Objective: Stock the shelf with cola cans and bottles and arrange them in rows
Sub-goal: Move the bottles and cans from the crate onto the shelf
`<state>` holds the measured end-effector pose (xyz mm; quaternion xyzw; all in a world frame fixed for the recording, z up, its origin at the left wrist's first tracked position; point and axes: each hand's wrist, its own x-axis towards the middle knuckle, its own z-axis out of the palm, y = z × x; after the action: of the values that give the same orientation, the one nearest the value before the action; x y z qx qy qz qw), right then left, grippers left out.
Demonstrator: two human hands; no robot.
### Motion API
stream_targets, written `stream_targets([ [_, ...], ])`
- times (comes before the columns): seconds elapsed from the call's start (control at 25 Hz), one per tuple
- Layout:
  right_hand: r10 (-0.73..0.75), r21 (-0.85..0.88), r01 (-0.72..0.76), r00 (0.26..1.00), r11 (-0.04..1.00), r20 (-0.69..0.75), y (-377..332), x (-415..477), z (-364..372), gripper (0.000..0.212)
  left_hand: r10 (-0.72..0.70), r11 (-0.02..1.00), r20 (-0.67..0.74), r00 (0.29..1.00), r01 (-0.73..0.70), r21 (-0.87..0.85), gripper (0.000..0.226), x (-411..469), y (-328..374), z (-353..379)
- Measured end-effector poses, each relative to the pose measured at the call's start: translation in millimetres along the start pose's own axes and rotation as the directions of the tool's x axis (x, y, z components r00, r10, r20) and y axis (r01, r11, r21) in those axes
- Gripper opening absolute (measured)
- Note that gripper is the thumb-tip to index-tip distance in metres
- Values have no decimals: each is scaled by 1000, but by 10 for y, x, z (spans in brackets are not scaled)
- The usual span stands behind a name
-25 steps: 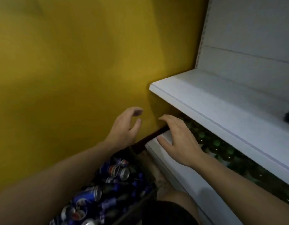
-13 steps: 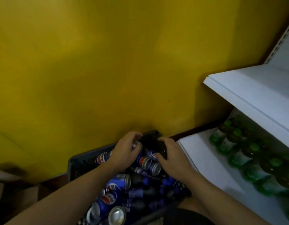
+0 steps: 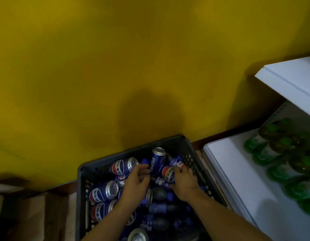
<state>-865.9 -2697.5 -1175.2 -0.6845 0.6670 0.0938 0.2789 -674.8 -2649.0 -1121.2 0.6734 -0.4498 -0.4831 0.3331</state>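
Cans [image 3: 103, 192] in the crate [image 3: 190, 159] seem stiff, slick, weighty: grip mid-body. Left hand [image 3: 135, 186] hovers open; right hand [image 3: 184, 182] clasps a tilted can [image 3: 168, 173].

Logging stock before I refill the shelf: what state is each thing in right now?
crate: heaped with cola cans and cola bottles lying down
tall can: propped nearly upright
left hand: fingers curled by tall can, grip unclear
right hand: grips a lying can
green bottles: standing on lower shelf

L hand [image 3: 135, 185] & R hand [image 3: 184, 184], forearms [image 3: 229, 218] bare to frame edge.
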Motion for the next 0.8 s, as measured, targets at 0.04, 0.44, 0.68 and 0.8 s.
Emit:
stream_targets([
  [0.04,40,117,-39,999,992,-3,-19,0,30,84,-59,996,-19,998,58,-63,28,9,-85,6],
  [0.44,-68,947,140,990,289,-125,-581,-446,47,16,-290,832,68,955,286,-475,46,158,120,33],
  [0.68,-83,158,69,993,985,83,64,-335,386,48,-279,728,19,960,224,-648,83,81,-46,-173],
  [0.8,-31,386,-54,977,921,211,-65,-459,530,56,-207,748,23,978,174,-641,68,-5,-35,-269],
])
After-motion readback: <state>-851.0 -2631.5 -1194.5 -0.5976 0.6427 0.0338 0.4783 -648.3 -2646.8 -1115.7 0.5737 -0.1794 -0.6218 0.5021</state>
